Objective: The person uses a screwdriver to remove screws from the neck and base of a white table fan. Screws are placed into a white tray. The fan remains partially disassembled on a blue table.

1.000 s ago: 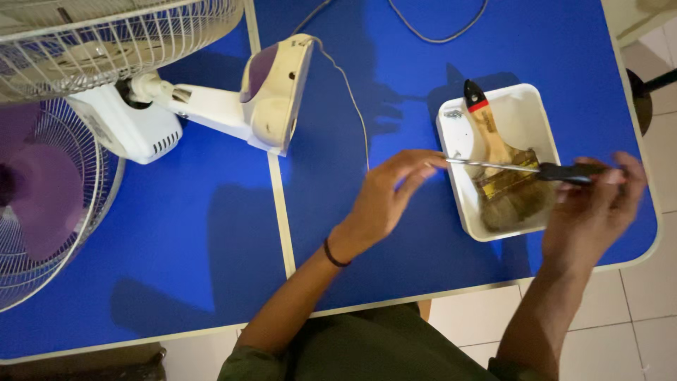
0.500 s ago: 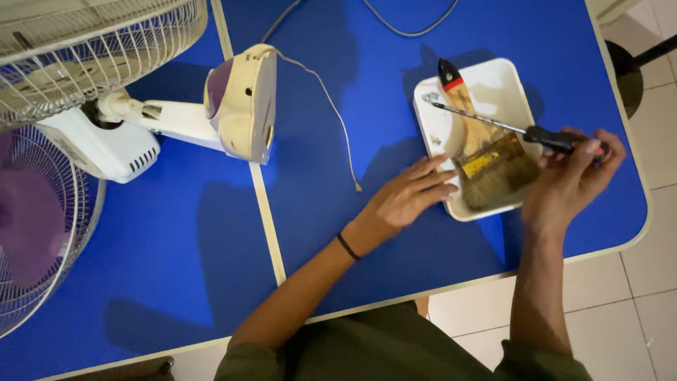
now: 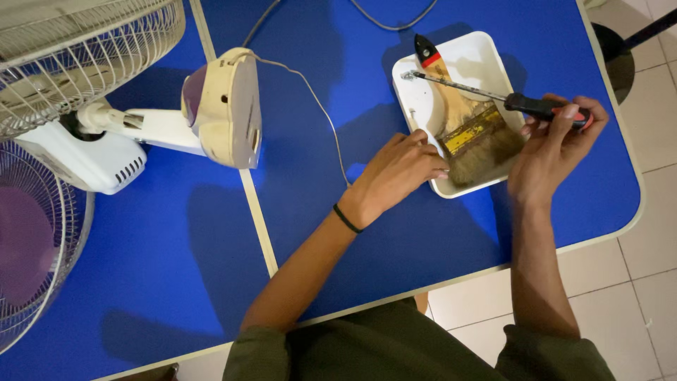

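While the head camera looks straight down on the blue counter (image 3: pixel 395 233), the items stand as follows.

Right hand: the right hand (image 3: pixel 550 152) is curled shut around the black-and-red handle of a screwdriver (image 3: pixel 493 93), thumb and fingers wrapped on the grip.

Screwdriver: held near level above the tray, its metal shaft running up and to the left, its tip over the tray's far left corner; whether the tip touches the tray cannot be told.

Left hand: the left hand (image 3: pixel 398 173) lies palm down with fingers loosely bent, its fingertips at the near left rim of the tray; it grips nothing that shows. A thin black band sits on its wrist.

Tray: a white rectangular tray (image 3: pixel 486 49) set on the right part of the counter, tilted a little against the counter's edge.

Paintbrush: a broad paintbrush (image 3: pixel 469 130) lies inside the tray, wooden handle with a black-and-red end pointing away, yellow ferrule and worn bristles toward the person.

Fan: a dismantled white fan lies on its side at the left; its motor housing (image 3: pixel 88 159) joins by a neck to a cream, purple-faced base (image 3: pixel 222 106).

Grilles: one wire grille (image 3: pixel 77 49) at the upper left, a second grille (image 3: pixel 35 268) at the left edge.

Cord: a thin grey cord (image 3: pixel 317 106) runs from the base across the counter, near the left hand.
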